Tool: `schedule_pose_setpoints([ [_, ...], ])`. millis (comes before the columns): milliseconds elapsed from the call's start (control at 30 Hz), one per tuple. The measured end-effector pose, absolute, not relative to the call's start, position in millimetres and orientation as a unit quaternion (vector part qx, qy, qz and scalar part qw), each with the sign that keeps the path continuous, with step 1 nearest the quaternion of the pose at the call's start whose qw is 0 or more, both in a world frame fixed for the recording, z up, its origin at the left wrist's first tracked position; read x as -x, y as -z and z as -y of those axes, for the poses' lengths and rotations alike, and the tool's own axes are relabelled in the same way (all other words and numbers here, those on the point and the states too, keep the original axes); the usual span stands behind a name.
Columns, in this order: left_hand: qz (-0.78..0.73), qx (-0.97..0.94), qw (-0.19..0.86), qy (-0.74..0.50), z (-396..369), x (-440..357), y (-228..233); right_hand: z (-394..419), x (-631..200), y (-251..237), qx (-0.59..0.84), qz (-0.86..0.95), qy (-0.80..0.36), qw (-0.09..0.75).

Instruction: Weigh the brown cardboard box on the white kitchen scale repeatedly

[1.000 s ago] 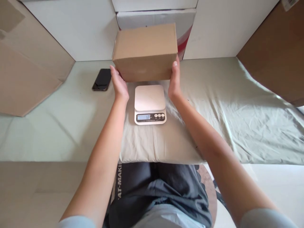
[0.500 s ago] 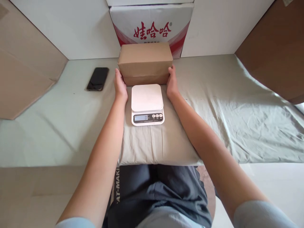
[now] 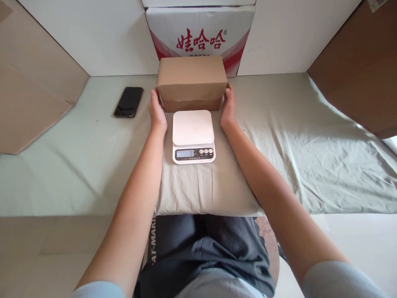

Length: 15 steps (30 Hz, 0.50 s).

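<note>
Sitting in the upper middle of the frame, the cardboard box was plain brown, closed, wider than tall, with no print showing on its top or near face. It rested on the pale green sheet just behind the white kitchen scale, whose flat plate was bare and whose small display read 0. The box's back edge stood just in front of a white carton with red lettering against the wall at the top centre.

Room around the box was tight behind but free at both sides. To its left lay open sheet as far as a black phone, which lay flat in the upper left, well apart from the box. To its right the sheet ran wide and wrinkled toward a large brown cardboard panel leaning at the upper right. Another tan cardboard sheet leaned at the far left edge. The scale sat on a raised, cushioned part of the sheet in the centre, whose near edge ended above the person's dark shorts at the bottom.

The left hand was flat and loose against the box's lower left end, and the right hand lay the same way against its lower right end. Both were opened out, touching the box's sides rather than gripping, with the scale between the two wrists.
</note>
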State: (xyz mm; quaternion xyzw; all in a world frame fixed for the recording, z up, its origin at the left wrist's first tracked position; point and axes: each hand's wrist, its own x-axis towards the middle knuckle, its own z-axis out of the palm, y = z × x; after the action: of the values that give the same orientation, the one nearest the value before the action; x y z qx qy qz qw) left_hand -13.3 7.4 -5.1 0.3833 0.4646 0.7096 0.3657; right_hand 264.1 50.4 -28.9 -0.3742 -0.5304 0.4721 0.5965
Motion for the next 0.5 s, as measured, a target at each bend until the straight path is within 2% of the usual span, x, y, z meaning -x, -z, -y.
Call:
schedule_pose_setpoints([
  [200, -0.529, -0.362, 0.380, -0.667, 17.9, 20.6, -14.1, -29.6, -281.0, 14.8, 0.439, 0.450, -0.473, 0.617],
  [500, -0.521, -0.345, 0.405, -0.668, 42.4, 0.6, -40.0, -30.1, -277.8, 16.1, 0.425, 0.421, -0.491, 0.633],
])
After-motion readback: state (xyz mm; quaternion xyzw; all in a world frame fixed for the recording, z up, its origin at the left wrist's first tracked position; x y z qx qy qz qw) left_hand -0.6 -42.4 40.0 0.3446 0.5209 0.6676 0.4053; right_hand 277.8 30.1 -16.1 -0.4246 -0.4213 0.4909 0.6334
